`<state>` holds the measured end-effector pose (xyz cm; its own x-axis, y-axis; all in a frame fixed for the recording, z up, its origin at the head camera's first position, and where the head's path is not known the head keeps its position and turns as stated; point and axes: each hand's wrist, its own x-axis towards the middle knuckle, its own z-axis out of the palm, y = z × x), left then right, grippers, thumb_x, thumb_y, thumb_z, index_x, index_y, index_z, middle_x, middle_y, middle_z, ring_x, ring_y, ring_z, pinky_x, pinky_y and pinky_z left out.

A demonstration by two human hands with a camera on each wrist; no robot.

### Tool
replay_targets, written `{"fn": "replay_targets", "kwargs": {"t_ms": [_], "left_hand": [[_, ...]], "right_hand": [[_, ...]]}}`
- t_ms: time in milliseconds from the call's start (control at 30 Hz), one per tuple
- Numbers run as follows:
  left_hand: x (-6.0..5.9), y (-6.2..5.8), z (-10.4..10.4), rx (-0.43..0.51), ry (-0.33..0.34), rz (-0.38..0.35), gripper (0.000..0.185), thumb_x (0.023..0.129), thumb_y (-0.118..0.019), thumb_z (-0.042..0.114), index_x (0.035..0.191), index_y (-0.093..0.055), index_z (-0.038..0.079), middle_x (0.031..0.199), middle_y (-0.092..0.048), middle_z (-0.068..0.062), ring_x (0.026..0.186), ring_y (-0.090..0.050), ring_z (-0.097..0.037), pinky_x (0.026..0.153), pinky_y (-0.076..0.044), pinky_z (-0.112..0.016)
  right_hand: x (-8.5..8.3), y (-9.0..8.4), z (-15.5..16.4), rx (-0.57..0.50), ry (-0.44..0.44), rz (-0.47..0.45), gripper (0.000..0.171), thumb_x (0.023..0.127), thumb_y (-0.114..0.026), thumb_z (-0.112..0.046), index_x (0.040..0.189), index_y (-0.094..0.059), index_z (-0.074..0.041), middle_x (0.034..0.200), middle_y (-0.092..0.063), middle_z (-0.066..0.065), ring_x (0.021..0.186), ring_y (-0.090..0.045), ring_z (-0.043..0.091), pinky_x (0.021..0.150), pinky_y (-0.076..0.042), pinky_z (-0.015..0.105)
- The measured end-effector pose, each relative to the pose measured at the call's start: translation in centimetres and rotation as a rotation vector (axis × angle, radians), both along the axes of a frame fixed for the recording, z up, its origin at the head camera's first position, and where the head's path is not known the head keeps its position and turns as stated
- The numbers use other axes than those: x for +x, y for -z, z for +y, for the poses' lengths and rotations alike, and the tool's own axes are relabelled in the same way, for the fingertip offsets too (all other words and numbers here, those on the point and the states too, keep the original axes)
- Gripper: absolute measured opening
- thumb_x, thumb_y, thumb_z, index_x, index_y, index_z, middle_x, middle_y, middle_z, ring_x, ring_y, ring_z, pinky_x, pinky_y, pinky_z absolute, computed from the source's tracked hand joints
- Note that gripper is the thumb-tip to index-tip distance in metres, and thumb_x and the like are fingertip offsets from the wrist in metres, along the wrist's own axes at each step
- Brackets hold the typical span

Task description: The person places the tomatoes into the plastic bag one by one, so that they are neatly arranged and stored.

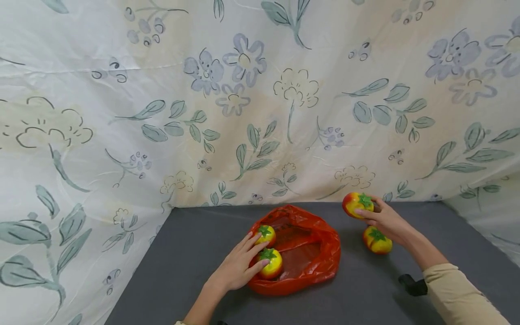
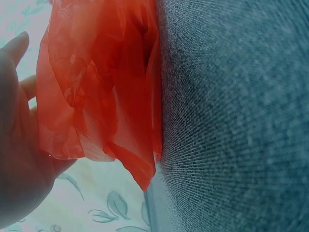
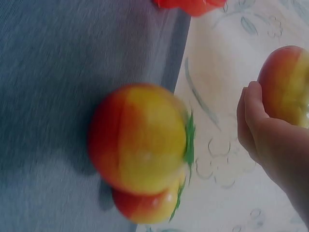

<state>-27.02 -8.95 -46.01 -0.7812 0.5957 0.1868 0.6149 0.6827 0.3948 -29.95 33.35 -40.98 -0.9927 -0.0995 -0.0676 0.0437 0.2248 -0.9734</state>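
A crumpled red plastic bag (image 1: 302, 259) lies open on the grey table (image 1: 195, 253). Two yellow-red toy tomatoes with green tops (image 1: 266, 234) (image 1: 271, 264) sit at the bag's left rim. My left hand (image 1: 253, 253) rests on them with its fingers stretched out. The left wrist view shows that hand (image 2: 19, 145) beside the bag (image 2: 101, 87). My right hand (image 1: 367, 211) grips a third tomato (image 1: 356, 204) above the table, right of the bag. A fourth tomato (image 1: 378, 240) lies just below it, and it is large in the right wrist view (image 3: 140, 140) next to the held one (image 3: 285, 87).
A floral cloth (image 1: 260, 113) hangs as a backdrop behind the table and down both sides. A small black object (image 1: 412, 285) lies by my right forearm. Bare grey surface (image 2: 231, 121) stretches in front of the bag.
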Motion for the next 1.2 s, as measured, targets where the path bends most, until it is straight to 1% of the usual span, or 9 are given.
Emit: {"fn": "replay_targets", "kwargs": {"t_ms": [100,200,300,467,600,767,933,1067,1200], "left_hand": [[0.0,0.0,0.0,0.0,-0.001,0.002,0.06,0.096,-0.039,0.057,0.143,-0.046,0.019,0.154,-0.028,-0.004,0.143,-0.015,-0.026,0.109,-0.021,-0.054],[0.0,-0.1,-0.1,0.004,0.002,0.005,0.06,0.096,-0.04,0.056,0.143,-0.046,0.019,0.154,-0.028,-0.004,0.143,-0.015,-0.026,0.109,-0.021,-0.054],[0.0,0.0,-0.1,0.008,0.003,0.009,0.06,0.096,-0.04,0.056,0.143,-0.047,0.019,0.154,-0.028,-0.004,0.143,-0.014,-0.026,0.109,-0.02,-0.053],[-0.1,0.1,0.0,0.01,0.001,0.005,0.061,0.097,-0.038,0.057,0.143,-0.047,0.019,0.154,-0.028,-0.005,0.143,-0.015,-0.027,0.109,-0.02,-0.054],[-0.1,0.2,0.1,0.011,-0.001,0.004,0.061,0.097,-0.038,0.057,0.143,-0.047,0.018,0.154,-0.028,-0.006,0.143,-0.015,-0.027,0.109,-0.021,-0.054],[-0.1,0.2,0.3,0.011,0.004,0.011,0.06,0.097,-0.038,0.056,0.143,-0.047,0.018,0.154,-0.028,-0.006,0.143,-0.014,-0.027,0.109,-0.021,-0.054],[-0.1,0.0,0.4,0.015,0.007,0.005,0.059,0.097,-0.04,0.055,0.143,-0.047,0.017,0.154,-0.028,-0.006,0.143,-0.014,-0.027,0.109,-0.021,-0.054],[-0.1,0.0,0.5,0.021,0.008,0.011,0.058,0.097,-0.041,0.053,0.143,-0.047,0.017,0.153,-0.029,-0.007,0.142,-0.015,-0.028,0.108,-0.021,-0.055],[-0.2,0.1,0.4,0.021,0.011,0.024,0.058,0.098,-0.04,0.053,0.142,-0.048,0.016,0.153,-0.029,-0.008,0.142,-0.016,-0.029,0.108,-0.022,-0.055]], "right_hand": [[-0.3,0.0,-1.1,0.004,-0.014,-0.009,0.089,0.095,-0.061,-0.032,0.151,0.002,-0.005,0.143,-0.018,0.031,0.124,-0.036,0.04,0.104,-0.033,0.049],[-0.7,0.0,-2.3,-0.004,-0.038,-0.01,0.089,0.094,-0.062,-0.032,0.151,0.001,-0.004,0.145,-0.018,0.03,0.125,-0.034,0.041,0.107,-0.026,0.052],[-1.2,0.0,-3.5,-0.03,-0.068,-0.012,0.089,0.093,-0.064,-0.031,0.151,-0.002,-0.005,0.145,-0.019,0.029,0.124,-0.036,0.039,0.107,-0.027,0.052],[-1.6,0.4,-5.5,-0.066,-0.15,0.006,0.081,0.093,-0.064,-0.025,0.149,-0.009,-0.006,0.14,-0.027,0.026,0.118,-0.042,0.033,0.106,-0.029,0.052],[-1.9,0.9,-7.1,-0.055,-0.191,0.013,0.076,0.092,-0.065,-0.023,0.147,-0.014,-0.006,0.136,-0.033,0.024,0.114,-0.046,0.03,0.102,-0.035,0.05],[-2.5,1.6,-9.1,0.011,-0.176,0.007,0.078,0.088,-0.07,-0.027,0.145,-0.021,-0.006,0.134,-0.037,0.023,0.111,-0.049,0.031,0.096,-0.042,0.046],[-2.8,1.9,-10.8,0.069,-0.157,0.008,0.082,0.085,-0.074,-0.029,0.144,-0.023,-0.004,0.132,-0.038,0.024,0.112,-0.049,0.032,0.096,-0.042,0.048],[-2.8,1.9,-11.8,0.101,-0.145,0.023,0.082,0.083,-0.075,-0.03,0.143,-0.026,-0.004,0.131,-0.04,0.022,0.111,-0.049,0.032,0.095,-0.042,0.047],[-2.9,2.4,-12.8,0.111,-0.14,0.018,0.082,0.082,-0.077,-0.03,0.142,-0.028,-0.004,0.13,-0.042,0.021,0.11,-0.048,0.031,0.094,-0.043,0.046]]}}
